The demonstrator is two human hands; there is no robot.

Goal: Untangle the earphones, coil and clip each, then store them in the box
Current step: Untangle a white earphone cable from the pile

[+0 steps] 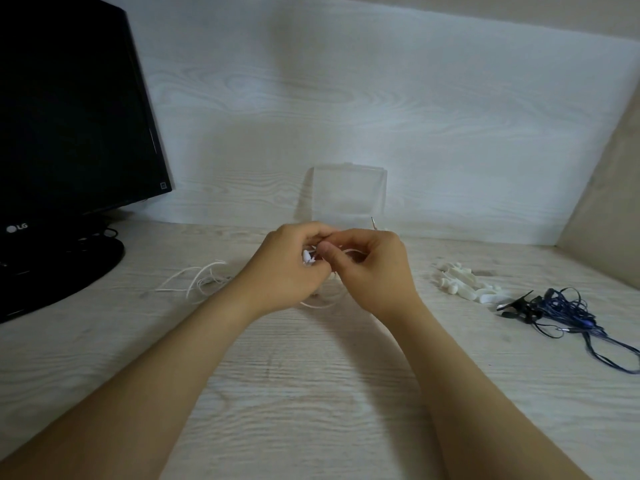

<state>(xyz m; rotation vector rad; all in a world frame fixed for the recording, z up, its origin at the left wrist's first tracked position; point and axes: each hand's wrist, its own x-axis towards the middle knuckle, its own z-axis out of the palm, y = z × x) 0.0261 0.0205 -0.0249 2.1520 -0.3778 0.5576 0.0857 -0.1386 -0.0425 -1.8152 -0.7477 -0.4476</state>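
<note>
Step in hand, by my judgement: untangling. Left hand (287, 268) and right hand (374, 268) meet mid-desk (311, 393), fingers curled, both pinching the white earphones (207, 276); slack trails left. Next move calls for freeing loops, then coiling. Blue earphones (561, 306) lie tangled right, beside white clips (464, 282). Clear box (348, 192) stands against the wall, monitor (69, 116) left.

A pale wood-grain desk (311, 393) carries everything. At the far left a black monitor (69, 116) stands on its round dark stand (69, 271). Loose strands of white earphone cable (201, 280) lie left of centre, spread flat on the surface. A clear box (348, 195) stands at the far middle, against the back wall. To the right lies a small heap of white clips (464, 284), and just beyond it, further right, a tangled set of blue earphones (561, 303) whose cord trails toward the near right edge.
</note>
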